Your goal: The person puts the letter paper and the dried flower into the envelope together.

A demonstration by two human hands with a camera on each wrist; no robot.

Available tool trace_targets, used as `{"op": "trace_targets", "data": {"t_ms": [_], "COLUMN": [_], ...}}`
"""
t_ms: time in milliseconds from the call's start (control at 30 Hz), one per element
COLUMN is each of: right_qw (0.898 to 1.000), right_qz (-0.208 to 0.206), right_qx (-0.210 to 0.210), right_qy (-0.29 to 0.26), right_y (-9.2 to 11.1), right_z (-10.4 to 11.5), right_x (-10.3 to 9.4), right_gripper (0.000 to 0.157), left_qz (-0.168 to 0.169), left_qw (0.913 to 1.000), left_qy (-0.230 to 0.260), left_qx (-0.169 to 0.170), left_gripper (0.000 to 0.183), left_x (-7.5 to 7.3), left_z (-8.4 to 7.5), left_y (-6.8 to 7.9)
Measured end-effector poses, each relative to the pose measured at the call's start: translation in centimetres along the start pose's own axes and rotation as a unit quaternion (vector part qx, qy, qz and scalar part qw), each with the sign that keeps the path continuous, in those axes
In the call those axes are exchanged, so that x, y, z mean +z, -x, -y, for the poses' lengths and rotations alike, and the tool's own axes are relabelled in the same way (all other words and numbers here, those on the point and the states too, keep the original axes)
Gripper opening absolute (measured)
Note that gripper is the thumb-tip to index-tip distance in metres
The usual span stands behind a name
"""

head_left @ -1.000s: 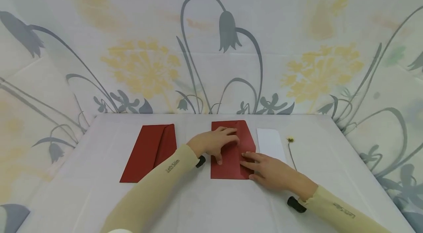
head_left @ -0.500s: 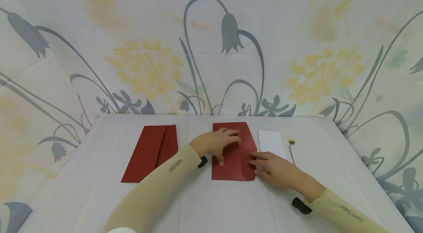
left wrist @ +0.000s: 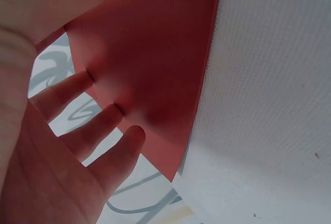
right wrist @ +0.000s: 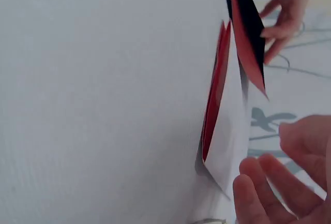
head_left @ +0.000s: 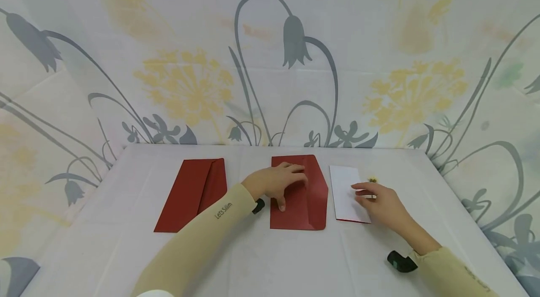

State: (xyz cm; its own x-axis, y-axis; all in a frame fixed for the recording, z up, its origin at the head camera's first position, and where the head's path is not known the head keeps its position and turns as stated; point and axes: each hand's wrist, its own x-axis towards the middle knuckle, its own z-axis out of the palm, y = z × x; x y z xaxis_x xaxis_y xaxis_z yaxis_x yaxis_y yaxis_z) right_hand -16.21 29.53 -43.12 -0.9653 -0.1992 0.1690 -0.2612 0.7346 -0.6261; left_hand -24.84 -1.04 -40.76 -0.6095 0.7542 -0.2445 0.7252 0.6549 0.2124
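My left hand [head_left: 276, 183] rests on the middle red envelope [head_left: 288, 217], thumb spread towards the near side. The envelope's flap stands unfolded on its right. In the left wrist view, the fingertips [left wrist: 135, 136] press on the red paper [left wrist: 155, 69]. My right hand [head_left: 381, 203] hovers over the right edge of a white folded card [head_left: 347, 194], fingers loosely bent and nothing between them. Red paper shows inside the card's fold [right wrist: 213, 100] in the right wrist view. A small yellow flower [head_left: 372, 179] lies just beyond the right hand, which hides its stem.
A second red envelope [head_left: 185, 196] lies at the left, partly overlapped by my left sleeve [head_left: 211, 231]. White cloth [head_left: 291, 259] covers the table, and a flower-patterned cloth [head_left: 190, 53] rises behind and at the sides.
My right hand has left the middle envelope's flap and moved right, over the card, uncovering its near part. The left hand stays on the envelope.
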Motion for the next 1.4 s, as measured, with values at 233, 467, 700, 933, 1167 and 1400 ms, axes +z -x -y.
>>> {"op": "trace_targets", "data": {"t_ms": [233, 467, 700, 933, 1167, 1400], "right_qw": [0.998, 0.997, 0.994, 0.992, 0.991, 0.99], "right_qz": [-0.04, -0.024, 0.0, 0.0, 0.01, 0.008], "right_qx": [0.049, 0.073, 0.109, 0.114, 0.128, 0.135], "right_qy": [0.018, 0.03, 0.029, 0.049, 0.049, 0.045], "right_y": [-0.6, -1.1, -1.7, -2.3, -2.8, -2.9], "right_z": [-1.0, -1.5, -1.2, -0.6, -0.6, -0.7], "right_x": [-0.6, -0.5, 0.0, 0.7, 0.7, 0.8], "right_gripper": [0.028, 0.033, 0.044, 0.047, 0.045, 0.037], "left_qz": [0.0, -0.007, -0.004, -0.004, -0.006, -0.004], "left_qw": [1.0, 0.9999, 1.0, 1.0, 1.0, 1.0], "left_qy": [0.007, 0.007, 0.006, 0.002, 0.004, 0.007], "left_qx": [0.001, 0.006, 0.004, 0.003, 0.003, 0.001], "left_gripper": [0.074, 0.073, 0.073, 0.073, 0.073, 0.074], "left_x": [0.1, 0.0, -0.1, -0.1, 0.1, 0.1], "left_z": [0.1, 0.0, -0.2, -0.2, 0.0, -0.1], "left_y": [0.0, 0.1, 0.1, 0.1, -0.1, -0.1]}}
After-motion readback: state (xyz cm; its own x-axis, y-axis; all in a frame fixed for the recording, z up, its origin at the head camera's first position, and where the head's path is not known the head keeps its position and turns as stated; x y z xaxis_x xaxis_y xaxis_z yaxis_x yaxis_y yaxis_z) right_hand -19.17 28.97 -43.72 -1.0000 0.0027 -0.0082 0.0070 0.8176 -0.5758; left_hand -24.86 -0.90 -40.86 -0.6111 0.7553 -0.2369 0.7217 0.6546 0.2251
